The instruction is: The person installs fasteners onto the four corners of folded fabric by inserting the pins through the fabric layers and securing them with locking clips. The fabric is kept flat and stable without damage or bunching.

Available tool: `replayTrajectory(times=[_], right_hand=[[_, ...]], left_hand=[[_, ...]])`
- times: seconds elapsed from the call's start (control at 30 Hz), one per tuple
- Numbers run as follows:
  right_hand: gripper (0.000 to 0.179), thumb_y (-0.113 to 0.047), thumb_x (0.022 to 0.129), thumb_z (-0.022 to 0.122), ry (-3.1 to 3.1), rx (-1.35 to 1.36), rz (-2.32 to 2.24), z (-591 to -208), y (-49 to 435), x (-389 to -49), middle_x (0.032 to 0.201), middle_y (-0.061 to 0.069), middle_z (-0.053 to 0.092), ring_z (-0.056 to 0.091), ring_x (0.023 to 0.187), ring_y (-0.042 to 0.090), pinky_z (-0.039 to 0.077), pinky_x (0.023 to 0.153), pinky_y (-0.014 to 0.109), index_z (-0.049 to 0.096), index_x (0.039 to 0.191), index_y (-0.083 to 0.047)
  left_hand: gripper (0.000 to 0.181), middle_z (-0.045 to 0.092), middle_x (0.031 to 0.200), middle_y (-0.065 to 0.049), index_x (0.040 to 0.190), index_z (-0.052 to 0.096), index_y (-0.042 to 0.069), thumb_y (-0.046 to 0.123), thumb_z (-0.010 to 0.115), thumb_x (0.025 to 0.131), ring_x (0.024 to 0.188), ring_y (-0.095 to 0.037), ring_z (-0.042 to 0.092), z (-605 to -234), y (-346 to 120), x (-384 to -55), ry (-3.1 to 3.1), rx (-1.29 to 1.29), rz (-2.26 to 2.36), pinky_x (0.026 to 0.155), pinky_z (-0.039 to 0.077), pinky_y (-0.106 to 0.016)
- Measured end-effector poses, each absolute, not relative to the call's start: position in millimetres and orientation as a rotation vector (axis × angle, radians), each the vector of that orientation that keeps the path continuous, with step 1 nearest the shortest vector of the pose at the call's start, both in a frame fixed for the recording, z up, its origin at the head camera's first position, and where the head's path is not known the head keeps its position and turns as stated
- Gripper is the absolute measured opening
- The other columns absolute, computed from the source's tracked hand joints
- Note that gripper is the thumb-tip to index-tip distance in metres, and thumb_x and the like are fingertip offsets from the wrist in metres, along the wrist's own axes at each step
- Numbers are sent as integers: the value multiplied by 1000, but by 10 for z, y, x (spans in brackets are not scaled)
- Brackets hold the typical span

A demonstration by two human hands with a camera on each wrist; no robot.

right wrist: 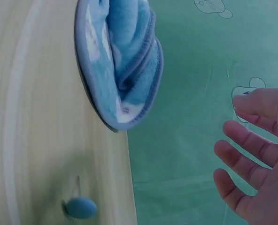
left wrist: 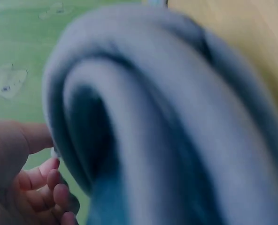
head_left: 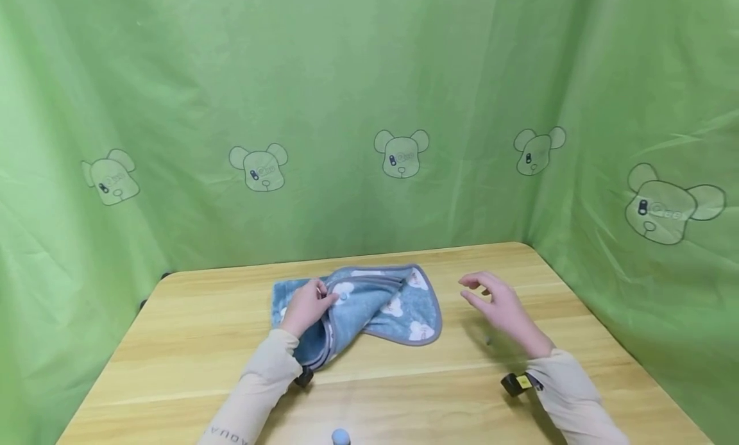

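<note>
A blue fleece blanket (head_left: 392, 307) with white printed patches and grey edging lies on the table, part of it folded over on itself. My left hand (head_left: 307, 306) pinches the folded layer's edge between thumb and fingers; a tiny whitish bit shows at those fingertips in the left wrist view. Near them a small light-blue round piece (head_left: 343, 296) sits on the fleece. To the blanket's right, my right hand (head_left: 499, 304) hovers above the table with loosely bent fingers, holding nothing. Below it lies a blue round-headed pin (right wrist: 81, 207), its thin spike pointing up.
Close to the near edge of the view stands another blue round-topped piece (head_left: 340, 436), partly cut off. The wooden table (head_left: 190, 342) has green curtains (head_left: 323, 208) with bear-head prints behind it and at its sides.
</note>
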State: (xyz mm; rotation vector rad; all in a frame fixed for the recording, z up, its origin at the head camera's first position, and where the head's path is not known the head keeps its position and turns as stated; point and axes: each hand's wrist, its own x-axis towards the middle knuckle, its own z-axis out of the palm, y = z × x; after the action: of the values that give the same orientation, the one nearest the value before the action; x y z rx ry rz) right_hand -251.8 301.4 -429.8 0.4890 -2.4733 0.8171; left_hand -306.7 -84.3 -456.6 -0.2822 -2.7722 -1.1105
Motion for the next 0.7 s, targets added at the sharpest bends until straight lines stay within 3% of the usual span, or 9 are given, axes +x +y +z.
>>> replayTrajectory(times=[0.2, 0.37, 0.5, 0.7], right_hand=[[19, -5, 85, 70, -2575, 525, 834, -4197, 3129, -2514, 99, 9, 69, 59, 90, 19, 50, 73, 34, 69, 104, -5], [13, -4, 84, 70, -2737, 646, 838, -4149, 3262, -2498, 95, 9, 69, 60, 85, 18, 51, 71, 31, 69, 97, -6], [14, 2, 80, 69, -2882, 773, 799, -4166, 3331, -2488, 89, 8, 69, 61, 80, 18, 52, 73, 32, 68, 92, -6], [20, 8, 71, 64, -3052, 857, 865, -4240, 3392, -2470, 82, 5, 66, 55, 74, 10, 47, 66, 23, 66, 86, -5]], left_hand=[[26, 41, 63, 3, 95, 54, 9, 26, 72, 87, 56, -13, 40, -4409, -732, -2960, -2726, -339, -1081, 53, 34, -28], [21, 47, 68, 2, 97, 58, 9, 21, 72, 87, 59, -11, 42, -4279, -532, -2863, -2678, -540, -1070, 55, 37, -25], [18, 54, 77, -1, 96, 61, 10, 18, 72, 85, 68, -11, 47, -4246, -320, -2776, -2657, -766, -975, 63, 41, -24], [18, 63, 92, -3, 99, 66, 13, 22, 72, 85, 83, -11, 55, -4316, -11, -2685, -2776, -1073, -770, 74, 46, -23]])
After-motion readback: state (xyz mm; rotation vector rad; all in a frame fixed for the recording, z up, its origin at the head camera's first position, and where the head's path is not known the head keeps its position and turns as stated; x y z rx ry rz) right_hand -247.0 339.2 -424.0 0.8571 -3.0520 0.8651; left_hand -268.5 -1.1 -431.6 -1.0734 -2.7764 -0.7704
